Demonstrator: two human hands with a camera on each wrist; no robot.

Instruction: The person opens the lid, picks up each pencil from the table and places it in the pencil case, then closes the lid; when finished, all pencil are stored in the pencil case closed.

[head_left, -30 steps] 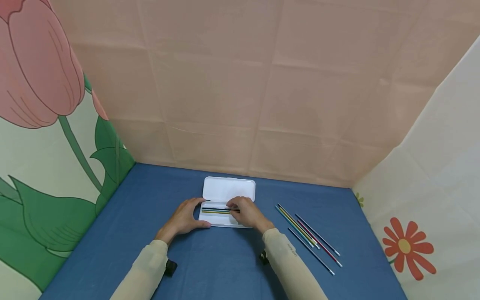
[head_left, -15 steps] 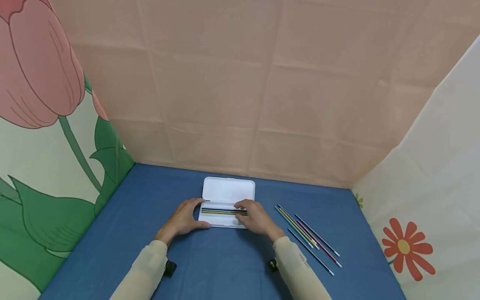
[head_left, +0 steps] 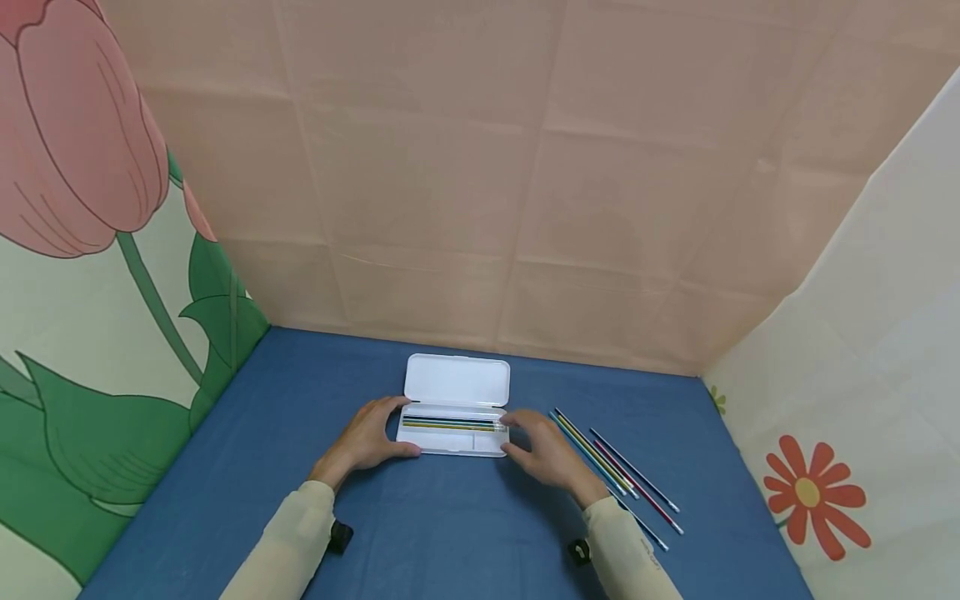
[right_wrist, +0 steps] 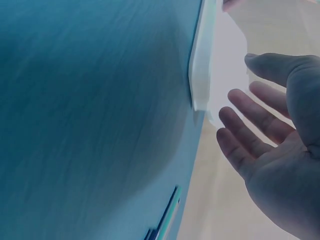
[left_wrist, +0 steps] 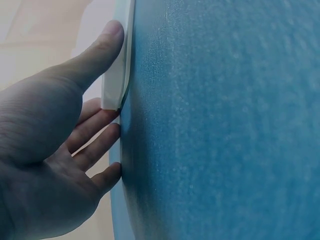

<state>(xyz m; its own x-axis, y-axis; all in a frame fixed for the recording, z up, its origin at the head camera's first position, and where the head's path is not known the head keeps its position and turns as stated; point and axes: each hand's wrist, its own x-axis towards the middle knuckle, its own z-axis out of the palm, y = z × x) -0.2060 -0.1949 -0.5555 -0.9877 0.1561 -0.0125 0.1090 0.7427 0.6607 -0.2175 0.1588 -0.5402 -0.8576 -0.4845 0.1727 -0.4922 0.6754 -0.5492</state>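
A white pencil case (head_left: 435,442) lies on the blue cloth with its lid (head_left: 457,379) folded back. Several pencils (head_left: 442,425) rest lengthwise inside it, yellow and dark ones among them. My left hand (head_left: 367,435) holds the case's left end, thumb at the front edge and forefinger at the back corner. In the left wrist view the thumb (left_wrist: 107,42) lies along the case wall. At the right end hovers my right hand (head_left: 551,454), fingers apart and holding nothing. The right wrist view has its fingers (right_wrist: 240,135) loosely spread, off the case.
To the right, several loose pencils (head_left: 600,458) in teal, yellow, red and dark colours lie slanted on the blue cloth (head_left: 450,533). A beige curtain (head_left: 420,167) rises behind, with flower-printed fabric (head_left: 885,350) at both sides.
My right hand has let go of the pencils in the case and drawn back rightward to its right end, uncovering their ends. The left hand stays in place.
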